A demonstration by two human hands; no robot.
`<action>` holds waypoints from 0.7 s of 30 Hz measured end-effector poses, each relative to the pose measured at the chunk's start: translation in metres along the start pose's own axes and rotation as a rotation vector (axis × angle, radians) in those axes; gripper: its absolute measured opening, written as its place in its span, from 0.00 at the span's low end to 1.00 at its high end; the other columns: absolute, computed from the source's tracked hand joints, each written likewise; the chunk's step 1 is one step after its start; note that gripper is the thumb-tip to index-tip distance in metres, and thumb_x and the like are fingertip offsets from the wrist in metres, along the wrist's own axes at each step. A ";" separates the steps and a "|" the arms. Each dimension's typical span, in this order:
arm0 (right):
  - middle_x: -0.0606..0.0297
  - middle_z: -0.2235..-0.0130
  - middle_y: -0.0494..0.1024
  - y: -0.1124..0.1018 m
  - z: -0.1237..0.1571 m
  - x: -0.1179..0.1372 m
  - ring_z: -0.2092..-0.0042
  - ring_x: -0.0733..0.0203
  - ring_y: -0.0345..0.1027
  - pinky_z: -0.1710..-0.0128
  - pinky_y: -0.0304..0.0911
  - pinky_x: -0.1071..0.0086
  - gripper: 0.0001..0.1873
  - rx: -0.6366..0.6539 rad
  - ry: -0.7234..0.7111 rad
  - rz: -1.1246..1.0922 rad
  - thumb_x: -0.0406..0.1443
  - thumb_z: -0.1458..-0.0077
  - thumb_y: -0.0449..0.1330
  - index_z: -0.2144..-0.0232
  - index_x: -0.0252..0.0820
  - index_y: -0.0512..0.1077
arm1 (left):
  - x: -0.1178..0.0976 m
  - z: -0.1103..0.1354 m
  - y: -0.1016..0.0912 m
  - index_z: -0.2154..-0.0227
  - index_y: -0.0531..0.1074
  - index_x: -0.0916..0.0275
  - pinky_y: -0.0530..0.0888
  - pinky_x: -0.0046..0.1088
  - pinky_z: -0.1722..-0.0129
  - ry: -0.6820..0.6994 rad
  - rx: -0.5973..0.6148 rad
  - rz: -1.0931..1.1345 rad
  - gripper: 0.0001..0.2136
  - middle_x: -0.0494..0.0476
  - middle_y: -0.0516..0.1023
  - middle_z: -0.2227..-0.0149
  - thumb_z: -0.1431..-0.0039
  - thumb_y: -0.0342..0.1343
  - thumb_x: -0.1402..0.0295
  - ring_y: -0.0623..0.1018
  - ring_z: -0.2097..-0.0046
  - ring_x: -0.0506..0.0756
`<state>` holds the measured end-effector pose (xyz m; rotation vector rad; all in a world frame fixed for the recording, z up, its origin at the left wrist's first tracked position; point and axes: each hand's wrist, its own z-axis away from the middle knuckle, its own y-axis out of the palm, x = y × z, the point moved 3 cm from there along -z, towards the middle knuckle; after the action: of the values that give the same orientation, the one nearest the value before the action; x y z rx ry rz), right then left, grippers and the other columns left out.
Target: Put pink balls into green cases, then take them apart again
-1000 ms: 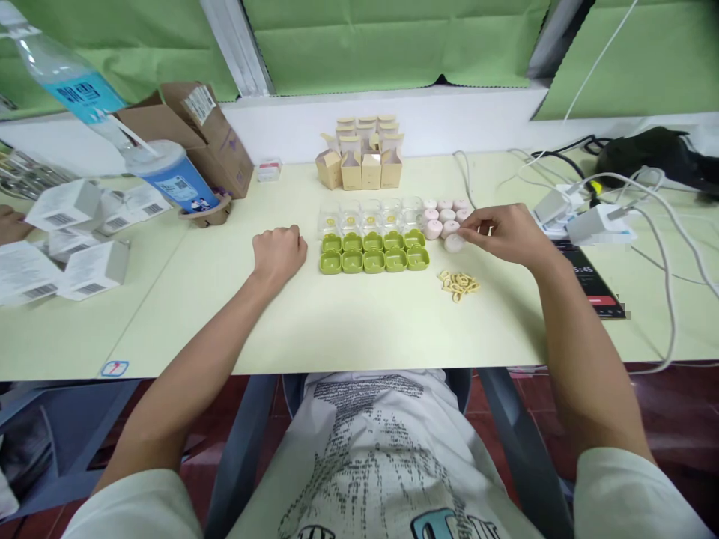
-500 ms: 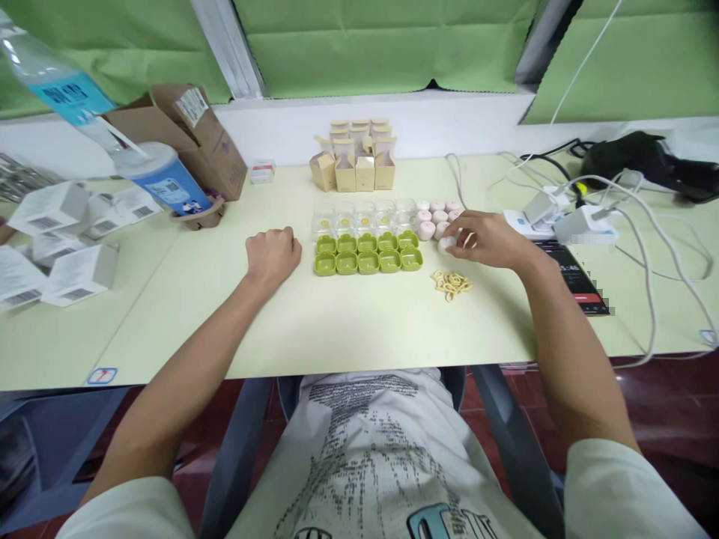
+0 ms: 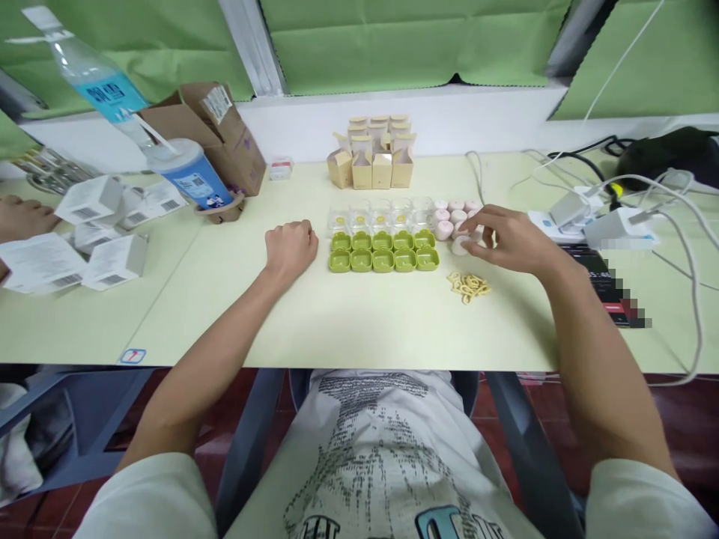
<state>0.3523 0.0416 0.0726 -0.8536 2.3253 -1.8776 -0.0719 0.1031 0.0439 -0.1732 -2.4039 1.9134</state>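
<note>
My left hand [image 3: 291,251] rests on the table as a closed fist, plainly apart from the small parts. At the front of a cluster of pale pink round pieces [image 3: 443,229], my right hand [image 3: 508,239] has its thumb and fingertips closed around a whitish round piece [image 3: 460,245], partly hidden by the fingers. Left of the cluster stand two rows of green flower-edged cups [image 3: 383,260]. Behind these cups is a row of clear plastic covers [image 3: 380,217], several with a yellow mark. A small pile of yellow rings [image 3: 468,286] lies below my right hand.
Small open cardboard boxes [image 3: 372,161] stand at the back. To the left are white boxes [image 3: 106,262], a blue-labelled tub [image 3: 194,176], a bottle [image 3: 106,90], a carton [image 3: 225,135] and another person's hand [image 3: 25,217]. Chargers [image 3: 607,228], cables and a phone [image 3: 604,281] lie right.
The view has swung left, so everything sits further right in it. Another person's hand now shows at the left edge. My right hand stays at the whitish round piece; my left fist keeps its place.
</note>
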 end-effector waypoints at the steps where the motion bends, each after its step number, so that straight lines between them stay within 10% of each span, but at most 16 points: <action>1: 0.55 0.55 0.87 -0.002 0.000 0.004 0.67 0.53 0.75 0.58 0.69 0.56 0.15 -0.005 -0.012 -0.014 0.47 0.37 0.63 0.58 0.48 0.84 | 0.000 0.000 -0.002 0.49 0.82 0.63 0.72 0.43 0.52 0.043 -0.038 0.057 0.20 0.70 0.87 0.52 0.27 0.44 0.64 0.83 0.52 0.68; 8: 0.63 0.64 0.91 0.011 0.000 0.020 0.66 0.54 0.80 0.63 0.70 0.60 0.13 0.339 -0.061 -0.257 0.48 0.41 0.67 0.65 0.49 0.88 | 0.009 0.001 -0.001 0.45 0.84 0.58 0.74 0.35 0.56 0.478 -0.055 0.346 0.19 0.62 0.81 0.45 0.27 0.50 0.67 0.80 0.59 0.56; 21: 0.63 0.63 0.90 0.028 0.001 0.010 0.64 0.53 0.82 0.63 0.72 0.61 0.10 0.451 -0.061 -0.190 0.44 0.39 0.64 0.63 0.50 0.85 | 0.014 0.000 0.014 0.42 0.84 0.55 0.75 0.37 0.53 0.531 -0.062 0.331 0.16 0.62 0.79 0.44 0.25 0.55 0.65 0.81 0.55 0.57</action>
<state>0.3333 0.0401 0.0495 -1.0736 1.7249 -2.2812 -0.0848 0.1078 0.0300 -0.9984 -2.1597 1.6189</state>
